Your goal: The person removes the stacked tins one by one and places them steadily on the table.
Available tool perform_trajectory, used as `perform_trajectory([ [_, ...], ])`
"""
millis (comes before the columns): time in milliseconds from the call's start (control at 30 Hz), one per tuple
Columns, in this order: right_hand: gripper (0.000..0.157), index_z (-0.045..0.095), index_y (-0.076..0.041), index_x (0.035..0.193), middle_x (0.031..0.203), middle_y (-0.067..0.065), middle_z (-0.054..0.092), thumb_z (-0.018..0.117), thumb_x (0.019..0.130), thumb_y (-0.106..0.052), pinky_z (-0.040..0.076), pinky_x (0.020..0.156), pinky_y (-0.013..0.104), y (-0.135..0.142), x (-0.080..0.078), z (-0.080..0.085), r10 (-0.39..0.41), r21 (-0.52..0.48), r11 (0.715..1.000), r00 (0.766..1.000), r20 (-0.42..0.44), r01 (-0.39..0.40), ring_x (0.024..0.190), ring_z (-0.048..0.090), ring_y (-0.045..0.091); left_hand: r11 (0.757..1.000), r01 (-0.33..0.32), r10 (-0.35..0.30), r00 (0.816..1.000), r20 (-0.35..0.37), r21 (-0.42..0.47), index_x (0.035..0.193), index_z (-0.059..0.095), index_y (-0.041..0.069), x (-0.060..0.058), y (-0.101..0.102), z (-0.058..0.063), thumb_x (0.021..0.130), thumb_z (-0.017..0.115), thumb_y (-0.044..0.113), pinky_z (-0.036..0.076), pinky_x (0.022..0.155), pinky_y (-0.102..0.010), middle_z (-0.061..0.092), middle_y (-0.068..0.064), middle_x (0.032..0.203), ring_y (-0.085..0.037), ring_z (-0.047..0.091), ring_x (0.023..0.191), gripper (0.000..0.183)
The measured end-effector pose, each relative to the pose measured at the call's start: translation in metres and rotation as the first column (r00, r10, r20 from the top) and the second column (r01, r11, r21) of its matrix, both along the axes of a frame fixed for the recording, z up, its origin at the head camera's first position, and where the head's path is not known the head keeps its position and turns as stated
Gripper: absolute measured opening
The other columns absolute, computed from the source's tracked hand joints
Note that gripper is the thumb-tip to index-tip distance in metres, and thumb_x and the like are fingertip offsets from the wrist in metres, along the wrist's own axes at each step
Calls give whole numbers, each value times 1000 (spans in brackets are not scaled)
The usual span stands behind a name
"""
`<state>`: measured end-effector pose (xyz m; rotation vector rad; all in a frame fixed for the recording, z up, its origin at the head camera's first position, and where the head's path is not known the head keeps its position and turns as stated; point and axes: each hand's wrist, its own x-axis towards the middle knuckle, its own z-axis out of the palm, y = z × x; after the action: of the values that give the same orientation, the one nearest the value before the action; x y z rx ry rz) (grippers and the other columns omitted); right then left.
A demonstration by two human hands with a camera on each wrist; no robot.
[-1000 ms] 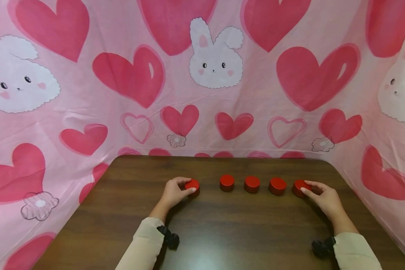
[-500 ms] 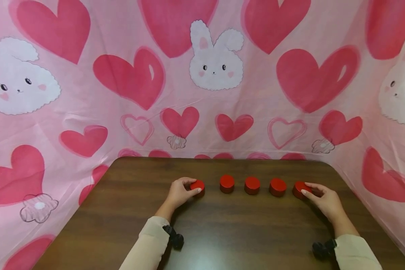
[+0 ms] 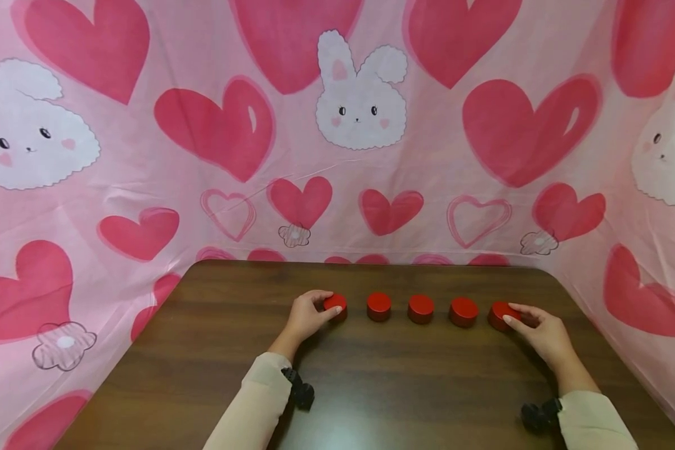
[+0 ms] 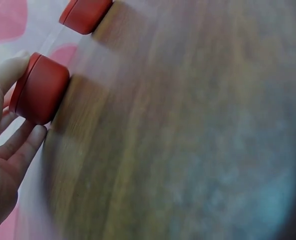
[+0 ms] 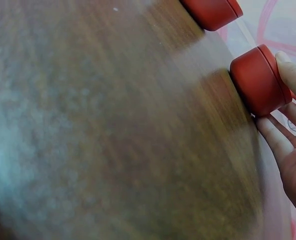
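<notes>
Several small round red tins with lids stand in a row on the brown wooden table. At the row's left end, my left hand (image 3: 309,315) grips the leftmost tin (image 3: 336,304), thumb at its lid edge and fingers round the far side. The left wrist view shows this tin (image 4: 43,89) standing on the wood, with fingertips low against its side. My right hand (image 3: 547,334) holds the rightmost tin (image 3: 499,317) between thumb and fingers; in the right wrist view the thumb (image 5: 291,70) presses on the lid. Three tins, such as the middle one (image 3: 420,309), stand untouched between the hands.
The wooden table (image 3: 394,387) has a rounded far edge, just beyond the row. Behind it hangs a pink cloth (image 3: 337,169) with hearts and rabbits. A small black camera (image 3: 304,392) sits on my left wrist, another (image 3: 540,415) on my right.
My left hand has slid the leftmost tin to the right, narrowing the gap to its neighbour. My right hand and the other tins have stayed in place.
</notes>
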<state>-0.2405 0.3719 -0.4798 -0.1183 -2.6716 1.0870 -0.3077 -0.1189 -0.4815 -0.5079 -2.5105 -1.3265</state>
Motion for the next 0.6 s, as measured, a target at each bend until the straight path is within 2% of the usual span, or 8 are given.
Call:
perform_trajectory([
  [100,58,60,1,129,122,31,60,67,91,-42,46,84,51,0,1,-1,1,-9,1000,1000,6,-1,111,55,46,1000,-3,3,1000,15,16,109,73,2,-1,2,0,80,83,21,53,88,-43,71,-12,105,-29,64,98,37],
  [333,55,61,2,128,122,32,59,67,92,-40,48,81,45,0,1,3,13,14,1000,1000,-8,-13,110,56,47,999,13,-14,999,49,35,114,71,2,-4,2,-1,80,82,22,56,84,-37,70,-12,108,-25,65,95,41],
  [433,55,60,3,128,122,32,59,66,93,-39,48,83,49,-2,1,5,22,25,999,1000,-9,-22,109,57,47,998,21,-26,997,77,62,115,70,2,-4,1,0,80,82,21,56,83,-36,70,-12,109,-25,65,94,42],
  [600,56,58,5,128,126,34,55,66,93,-38,44,89,57,-6,-1,6,29,-13,999,1000,6,-29,113,53,49,995,9,-22,992,125,100,118,68,2,-1,-3,2,80,82,22,55,87,-40,69,-13,112,-27,66,97,46],
])
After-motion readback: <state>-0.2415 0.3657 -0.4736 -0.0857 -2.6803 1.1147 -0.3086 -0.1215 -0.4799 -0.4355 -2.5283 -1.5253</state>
